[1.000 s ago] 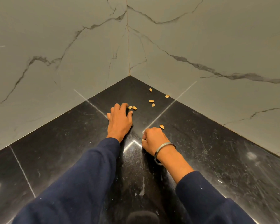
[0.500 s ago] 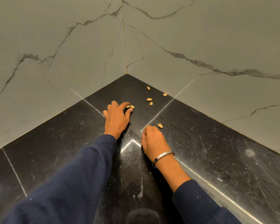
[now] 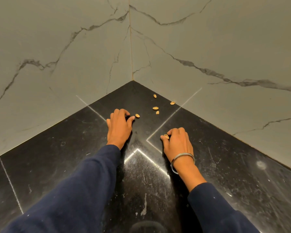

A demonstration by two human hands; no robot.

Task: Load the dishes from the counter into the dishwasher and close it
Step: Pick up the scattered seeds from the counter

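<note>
Black polished stone counter (image 3: 60, 162) runs into the corner; my left hand (image 3: 118, 126) has curled its fingers down beside a loose shell (image 3: 137, 115), its grip empty. Farther right lie four more shells (image 3: 155, 107). My right hand (image 3: 176, 142) has slid right and now pinches one shell (image 3: 166, 136). No dishes or dishwasher show; I'm clearing debris first.

Two grey marble-look walls (image 3: 208, 47), dark-veined, meeting at a vertical seam (image 3: 131, 47) straight ahead. Below, a glossy black stone table (image 3: 57, 157) running into that corner, flecked with pale scratches and smudges. Thin bright lines (image 3: 163, 123) of reflected light crossing its polished top, one carrying up onto each wall. Soft, dim, warm lighting overall, with a faint round glare spot (image 3: 261, 164) at right.
</note>
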